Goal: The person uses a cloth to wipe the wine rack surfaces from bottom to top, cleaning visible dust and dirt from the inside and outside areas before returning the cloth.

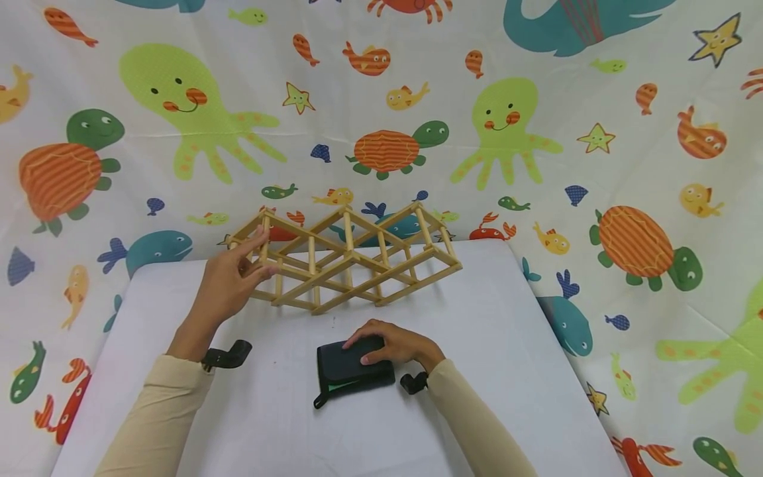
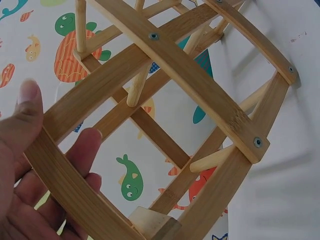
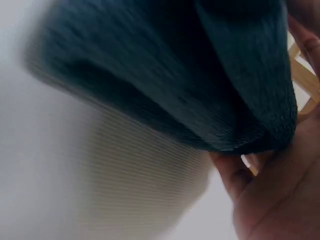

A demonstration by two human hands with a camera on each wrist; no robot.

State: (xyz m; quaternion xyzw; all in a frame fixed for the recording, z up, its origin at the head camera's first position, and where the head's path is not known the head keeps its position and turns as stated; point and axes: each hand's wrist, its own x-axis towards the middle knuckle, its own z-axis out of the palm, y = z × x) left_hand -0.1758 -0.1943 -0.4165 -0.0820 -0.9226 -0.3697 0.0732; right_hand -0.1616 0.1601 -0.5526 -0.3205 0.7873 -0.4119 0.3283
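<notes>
A lattice-like wooden rack (image 1: 352,256) of bolted slats and round dowels stands at the back of the table. My left hand (image 1: 229,281) grips its left end. In the left wrist view the thumb lies over a slat of the wooden rack (image 2: 200,84), with fingertips showing behind it. Nearer the front, my right hand (image 1: 396,344) holds the right part of a dark folded cloth (image 1: 340,368), which has a small loop at its lower left corner and a green strip along its front. The right wrist view shows the dark teal cloth (image 3: 165,100) close up, partly hiding the fingers.
A white-covered table (image 1: 268,424) carries both things. Behind and beside it hangs a white curtain (image 1: 417,66) printed with sea animals, close behind the rack. Black wrist cameras are on the left wrist (image 1: 229,356) and right wrist (image 1: 414,382).
</notes>
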